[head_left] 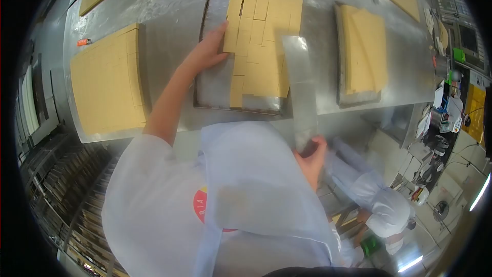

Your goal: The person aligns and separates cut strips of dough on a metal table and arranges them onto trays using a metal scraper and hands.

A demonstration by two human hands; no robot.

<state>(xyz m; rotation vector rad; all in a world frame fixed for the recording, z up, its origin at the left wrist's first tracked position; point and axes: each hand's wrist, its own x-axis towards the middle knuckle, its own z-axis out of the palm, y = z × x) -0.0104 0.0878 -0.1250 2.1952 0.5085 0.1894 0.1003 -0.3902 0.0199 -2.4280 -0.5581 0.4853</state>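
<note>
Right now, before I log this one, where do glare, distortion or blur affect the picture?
Head view: fisheye distortion, with black corners; head view: whitish glare on the metal table, and a bright reflection near the tip of the blade; head view: the lamp at the right edge burns out white; head view: the right hand looks slightly soft, motion or focus unclear.

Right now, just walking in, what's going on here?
A person is at a metal table. Their left hand is at the left edge of a yellow slab with cut lines, lying on a tray whose left side is partly bare. Their right hand holds a long, flat metal blade, its far end over the slab's right edge; contact is unclear. More yellow slabs lie either side.
</note>
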